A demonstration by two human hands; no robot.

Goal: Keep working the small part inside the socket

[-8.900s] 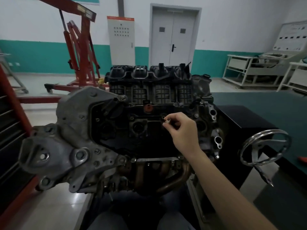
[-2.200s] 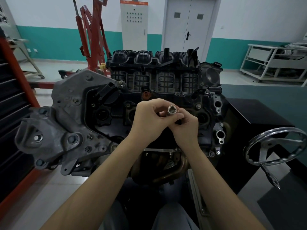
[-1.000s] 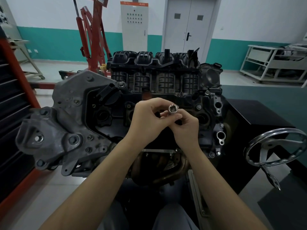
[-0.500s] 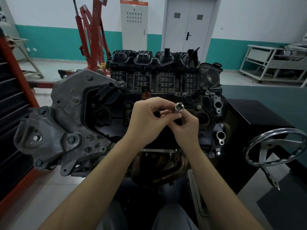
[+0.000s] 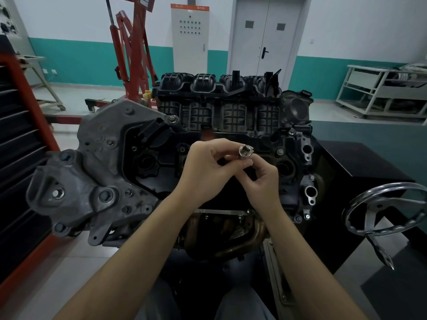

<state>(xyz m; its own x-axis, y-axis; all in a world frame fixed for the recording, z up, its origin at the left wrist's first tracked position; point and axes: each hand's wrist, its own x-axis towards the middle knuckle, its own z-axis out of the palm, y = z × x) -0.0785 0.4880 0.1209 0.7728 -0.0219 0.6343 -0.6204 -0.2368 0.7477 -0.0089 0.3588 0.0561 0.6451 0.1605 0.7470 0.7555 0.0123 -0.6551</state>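
A small silver metal socket (image 5: 245, 151) is held up in front of the engine (image 5: 111, 181), its open end facing me. My left hand (image 5: 205, 169) pinches it from the left with thumb and fingertips. My right hand (image 5: 262, 179) pinches its lower part from below, fingers curled. Both hands meet just above the black valve cover (image 5: 161, 162), which has round holes along it. The black intake manifold (image 5: 219, 98) rises behind the hands.
A chrome handwheel (image 5: 383, 211) of the engine stand sticks out at the right. A red engine hoist (image 5: 131, 54) stands behind the engine on the left. A red-framed black rack (image 5: 16, 139) is at far left, white carts (image 5: 381, 93) at back right.
Long before, only my right hand held a small part at the valve cover. Over the last second the socket shifted slightly to the right between both hands, its open end still turned toward me.
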